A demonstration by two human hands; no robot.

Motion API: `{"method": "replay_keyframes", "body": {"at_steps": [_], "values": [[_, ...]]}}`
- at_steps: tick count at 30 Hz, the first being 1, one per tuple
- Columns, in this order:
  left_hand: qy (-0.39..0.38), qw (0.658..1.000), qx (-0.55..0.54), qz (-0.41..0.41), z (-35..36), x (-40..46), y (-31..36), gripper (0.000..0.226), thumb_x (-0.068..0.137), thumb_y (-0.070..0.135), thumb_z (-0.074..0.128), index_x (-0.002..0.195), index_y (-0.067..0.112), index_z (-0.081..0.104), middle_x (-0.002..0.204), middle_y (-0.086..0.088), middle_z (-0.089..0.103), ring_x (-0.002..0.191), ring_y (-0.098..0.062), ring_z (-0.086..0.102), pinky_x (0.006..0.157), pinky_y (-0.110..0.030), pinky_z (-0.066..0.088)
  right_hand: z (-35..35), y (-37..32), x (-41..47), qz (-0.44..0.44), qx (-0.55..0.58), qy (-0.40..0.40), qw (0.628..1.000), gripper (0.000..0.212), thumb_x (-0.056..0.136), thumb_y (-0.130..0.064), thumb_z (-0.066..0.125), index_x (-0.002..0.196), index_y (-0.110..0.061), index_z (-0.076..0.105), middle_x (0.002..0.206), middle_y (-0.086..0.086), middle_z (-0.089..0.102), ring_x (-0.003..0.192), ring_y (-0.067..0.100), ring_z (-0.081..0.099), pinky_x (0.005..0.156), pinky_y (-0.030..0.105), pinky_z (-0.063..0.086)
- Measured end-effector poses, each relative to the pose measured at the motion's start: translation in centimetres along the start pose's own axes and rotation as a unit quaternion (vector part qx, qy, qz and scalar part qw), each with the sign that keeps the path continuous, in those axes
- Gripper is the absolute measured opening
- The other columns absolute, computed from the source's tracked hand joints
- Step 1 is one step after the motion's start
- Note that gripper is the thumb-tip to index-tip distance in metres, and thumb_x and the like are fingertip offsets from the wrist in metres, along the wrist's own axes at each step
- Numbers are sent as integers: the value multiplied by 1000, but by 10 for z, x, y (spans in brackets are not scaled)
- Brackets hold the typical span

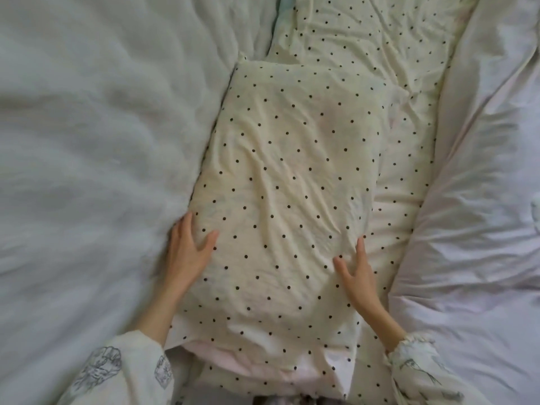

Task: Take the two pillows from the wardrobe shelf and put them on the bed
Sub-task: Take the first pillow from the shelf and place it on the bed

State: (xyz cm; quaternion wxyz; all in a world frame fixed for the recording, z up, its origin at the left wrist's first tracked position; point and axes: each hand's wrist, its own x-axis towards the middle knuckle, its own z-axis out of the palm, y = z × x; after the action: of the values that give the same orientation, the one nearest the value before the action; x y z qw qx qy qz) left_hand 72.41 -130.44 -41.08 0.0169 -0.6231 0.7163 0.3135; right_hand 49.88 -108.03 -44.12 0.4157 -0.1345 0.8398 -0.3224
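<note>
1. The pillow [289, 182] in its cream, black-dotted case lies lengthwise in front of me on the bed [365, 39], in the channel between the white duvet [87, 141] on my left and the pale bedding [482, 200] on my right.
2. My left hand [187, 252] is spread flat against the pillow's near left edge, gripping nothing.
3. My right hand [355, 276] rests the same way on the near right edge, fingers loose.
4. To seat it well, I would press evenly on both sides, square it to the sheet and smooth the wrinkled case.
5. I see only this one pillow; where the second is, I cannot tell.
</note>
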Motion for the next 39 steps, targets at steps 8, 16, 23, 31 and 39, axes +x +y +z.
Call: {"method": "replay_keyframes", "body": {"at_steps": [8,16,23,31,39], "values": [[-105,990,-24,-90,-10,12,9,97,73,66,58,147,27,8,154,-8,19,138,-29,24,111,-45,25,-4,-2,-4,70,24,-48,996,74,91,-47,46,146,-33,-1,154,-1,21,135,26,31,100,36,30],[-18,1000,9,-24,-38,-21,8,92,60,79,54,136,42,19,146,-9,27,130,-33,37,104,-46,32,-7,-6,-40,47,62,-42,996,100,71,-48,72,146,-32,9,152,4,22,138,21,23,110,41,26],[-60,994,74,-48,-25,-23,-9,91,73,65,58,144,36,10,142,-19,27,127,-38,35,102,-47,32,3,-1,-42,67,15,-99,993,109,72,-31,76,147,-20,-2,148,15,29,132,28,33,98,33,32],[-85,992,78,-55,-21,-36,-6,76,88,34,57,148,28,9,148,-21,19,134,-38,23,108,-48,25,-5,12,-52,131,-21,-147,980,101,75,-24,73,146,-27,1,139,3,36,118,30,48,77,39,51],[15,957,227,178,19,-37,57,65,91,42,44,146,36,10,156,-13,-6,142,-34,-10,103,-68,-4,-6,-26,-8,-126,-278,33,952,70,89,-46,49,146,-27,12,155,16,5,142,34,4,110,47,19]]}}
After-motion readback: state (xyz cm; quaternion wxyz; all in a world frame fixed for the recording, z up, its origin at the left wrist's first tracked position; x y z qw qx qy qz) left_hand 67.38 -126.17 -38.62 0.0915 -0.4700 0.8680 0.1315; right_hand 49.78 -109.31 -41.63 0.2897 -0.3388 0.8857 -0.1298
